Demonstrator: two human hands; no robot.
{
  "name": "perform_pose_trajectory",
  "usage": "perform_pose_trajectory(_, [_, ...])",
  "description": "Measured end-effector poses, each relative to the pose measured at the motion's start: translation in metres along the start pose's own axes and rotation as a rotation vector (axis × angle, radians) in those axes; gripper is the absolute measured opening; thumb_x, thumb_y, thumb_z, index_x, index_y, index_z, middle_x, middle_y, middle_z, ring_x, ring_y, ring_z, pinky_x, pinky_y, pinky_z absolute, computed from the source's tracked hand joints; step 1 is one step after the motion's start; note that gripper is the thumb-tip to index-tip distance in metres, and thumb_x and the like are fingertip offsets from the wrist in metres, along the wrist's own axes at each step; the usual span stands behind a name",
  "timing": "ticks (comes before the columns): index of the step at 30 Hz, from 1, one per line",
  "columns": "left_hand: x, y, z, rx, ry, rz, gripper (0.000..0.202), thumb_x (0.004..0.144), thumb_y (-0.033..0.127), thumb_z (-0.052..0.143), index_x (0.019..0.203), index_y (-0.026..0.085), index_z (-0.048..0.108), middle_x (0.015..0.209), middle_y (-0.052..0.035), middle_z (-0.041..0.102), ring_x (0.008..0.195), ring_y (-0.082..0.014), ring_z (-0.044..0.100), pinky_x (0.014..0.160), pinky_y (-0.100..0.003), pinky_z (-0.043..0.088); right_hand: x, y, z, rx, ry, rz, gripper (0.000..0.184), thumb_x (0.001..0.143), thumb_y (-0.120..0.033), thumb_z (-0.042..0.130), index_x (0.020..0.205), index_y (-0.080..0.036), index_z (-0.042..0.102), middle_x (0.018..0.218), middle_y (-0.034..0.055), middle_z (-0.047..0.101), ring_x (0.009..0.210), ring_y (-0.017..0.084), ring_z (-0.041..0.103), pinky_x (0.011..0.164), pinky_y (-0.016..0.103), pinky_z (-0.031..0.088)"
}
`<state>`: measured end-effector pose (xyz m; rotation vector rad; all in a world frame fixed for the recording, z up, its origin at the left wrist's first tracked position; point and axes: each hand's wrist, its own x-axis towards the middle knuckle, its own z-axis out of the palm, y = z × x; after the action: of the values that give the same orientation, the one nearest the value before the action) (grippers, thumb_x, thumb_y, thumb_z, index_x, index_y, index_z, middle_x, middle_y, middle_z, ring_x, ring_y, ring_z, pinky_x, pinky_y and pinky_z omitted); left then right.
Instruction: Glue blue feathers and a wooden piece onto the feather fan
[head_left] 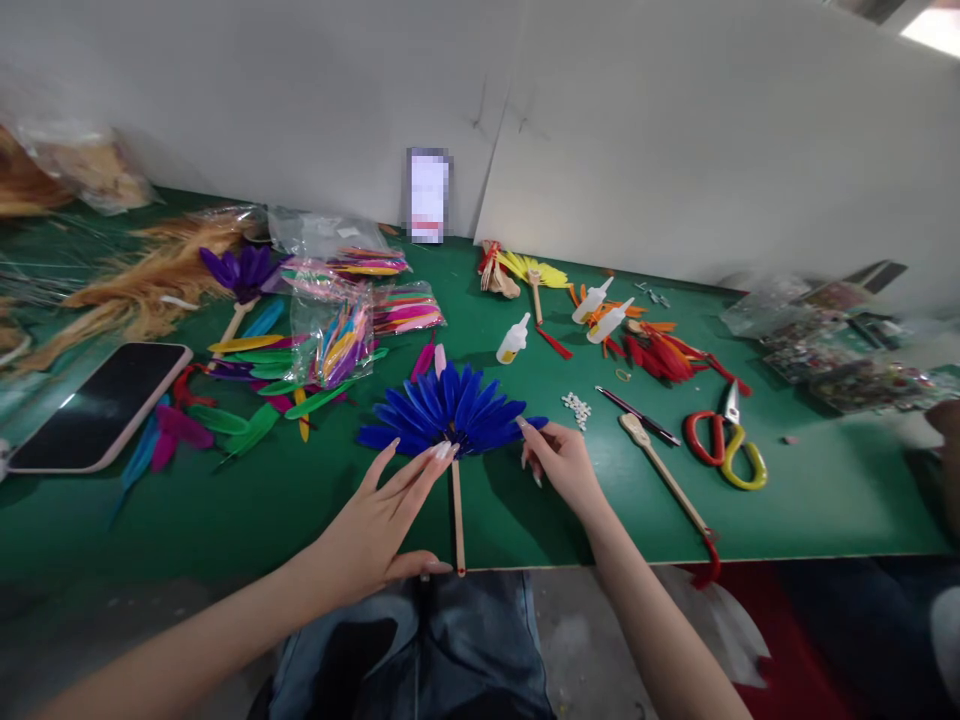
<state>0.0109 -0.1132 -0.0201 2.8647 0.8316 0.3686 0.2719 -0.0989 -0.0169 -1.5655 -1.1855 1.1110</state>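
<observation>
A blue feather fan (442, 405) with a thin wooden handle (458, 515) lies at the table's front edge, its feathers spread in a half circle. My left hand (394, 515) rests flat with fingers apart, fingertips on the base of the feathers and thumb beside the handle. At the fan's right end, my right hand (562, 460) pinches the tip of a blue feather (536, 423) between thumb and finger. White beads (577, 409) sit in a small heap beyond the right hand. Near them lie dark tweezers (637, 415) and a wooden stick (667, 475) with a red tassel.
Scissors (726, 445) with red and yellow handles lie at the right. Glue bottles (514, 340) stand and lie behind the fan, near a yellow feather fan (536, 270). Loose coloured feathers (255, 430), bagged feathers (345, 335) and a phone (105, 408) occupy the left.
</observation>
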Motion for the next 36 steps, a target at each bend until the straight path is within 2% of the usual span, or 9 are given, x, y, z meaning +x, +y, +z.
perform_pose_trajectory(18, [0.0007, -0.0003, 0.0037, 0.048, -0.005, -0.010, 0.094, 0.087, 0.066, 0.034, 0.148, 0.008, -0.008, 0.148, -0.0140, 0.035, 0.138, -0.0240, 0.028, 0.113, -0.041, -0.004, 0.0004, 0.0004, 0.0036, -0.049, 0.001, 0.008, 0.050, 0.076, -0.061, 0.058, 0.048, -0.020, 0.049, 0.039, -0.0021, 0.052, 0.026, 0.008, 0.040, 0.030, 0.021, 0.031])
perform_pose_trajectory(23, [0.0011, -0.0002, 0.0040, 0.059, 0.010, -0.006, 0.091, 0.088, 0.065, 0.034, 0.148, 0.009, -0.004, 0.147, -0.0136, 0.036, 0.138, -0.0240, 0.029, 0.113, -0.041, -0.003, 0.0000, 0.0005, 0.0023, -0.216, 0.029, -0.082, 0.045, 0.083, -0.054, 0.054, 0.055, -0.019, 0.056, 0.040, -0.0026, 0.050, 0.035, 0.010, 0.043, 0.039, 0.023, 0.032])
perform_pose_trajectory(27, [0.0006, 0.0001, 0.0043, 0.067, 0.024, -0.002, 0.090, 0.088, 0.065, 0.033, 0.148, 0.008, -0.002, 0.148, -0.0140, 0.035, 0.138, -0.0245, 0.029, 0.113, -0.042, -0.003, 0.0004, 0.0013, 0.0013, -0.365, 0.076, -0.147, 0.044, 0.084, -0.050, 0.053, 0.057, -0.017, 0.061, 0.044, -0.0024, 0.047, 0.043, 0.011, 0.040, 0.044, 0.024, 0.028])
perform_pose_trajectory(33, [0.0005, 0.0001, 0.0051, 0.047, 0.018, -0.004, 0.089, 0.089, 0.064, 0.033, 0.148, 0.010, -0.006, 0.146, -0.0141, 0.037, 0.137, -0.0260, 0.031, 0.113, -0.046, 0.004, 0.0012, 0.0027, 0.0015, -0.474, 0.158, -0.130, 0.044, 0.080, -0.052, 0.057, 0.051, -0.019, 0.051, 0.045, -0.0020, 0.050, 0.044, 0.011, 0.042, 0.046, 0.024, 0.032])
perform_pose_trajectory(36, [0.0000, -0.0003, 0.0059, 0.035, 0.014, -0.007, 0.088, 0.089, 0.063, 0.033, 0.148, 0.010, -0.006, 0.147, -0.0142, 0.037, 0.137, -0.0265, 0.030, 0.113, -0.048, 0.006, 0.0016, 0.0029, 0.0016, -0.497, 0.191, -0.109, 0.044, 0.077, -0.055, 0.059, 0.051, -0.020, 0.048, 0.043, -0.0041, 0.045, 0.042, 0.011, 0.040, 0.044, 0.024, 0.030])
